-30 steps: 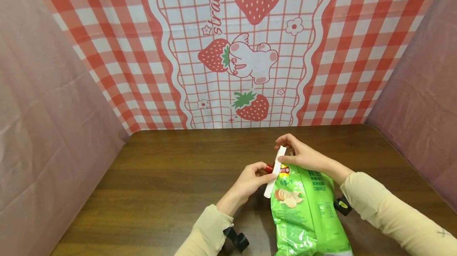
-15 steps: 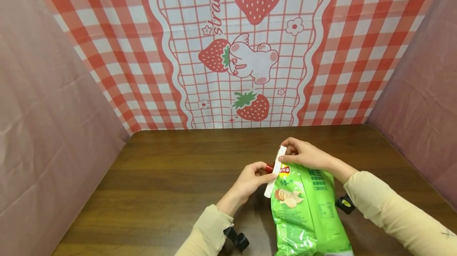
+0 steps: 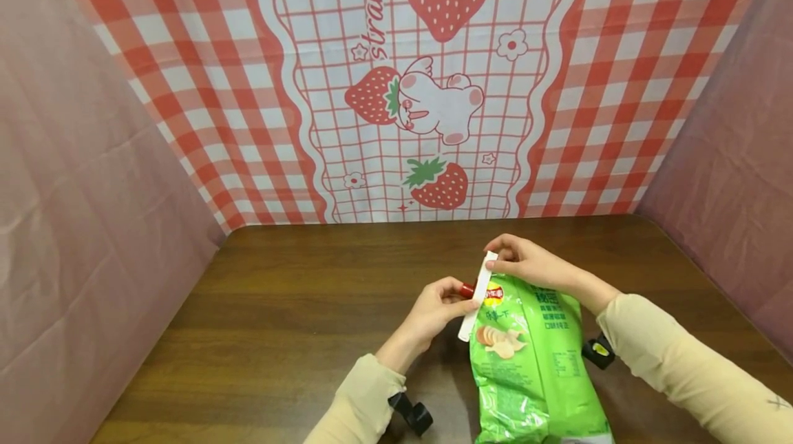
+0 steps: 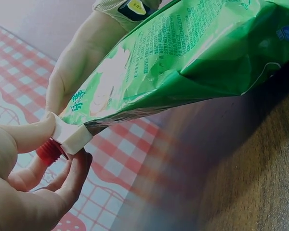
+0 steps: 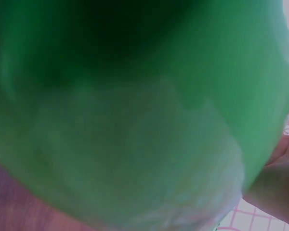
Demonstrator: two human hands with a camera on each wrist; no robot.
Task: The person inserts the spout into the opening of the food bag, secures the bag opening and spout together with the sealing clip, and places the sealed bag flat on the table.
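Observation:
A green chip bag [image 3: 526,361] lies on the table with its top end toward the back. Across that top sits a white bag clip [image 3: 485,279] with a red threaded spout [image 4: 49,152]. My left hand [image 3: 427,316] pinches the clip near its middle, beside the spout, thumb on the bag side. At the clip's far end, my right hand [image 3: 533,266] has its thumb on the white bar and its fingers curled behind it. The bag's green film fills most of the right wrist view, hiding the clip there.
The brown wooden table [image 3: 297,334] meets a red-checked strawberry cloth [image 3: 204,86] at the back. Pinkish curtains hang on both sides, the right curtain [image 3: 725,141] near the right sleeve. Black straps with devices circle both wrists.
My right hand has moved a little, its thumb now farther up toward the clip's far end. The bag's top right part has shifted slightly with it. My left hand stays in place.

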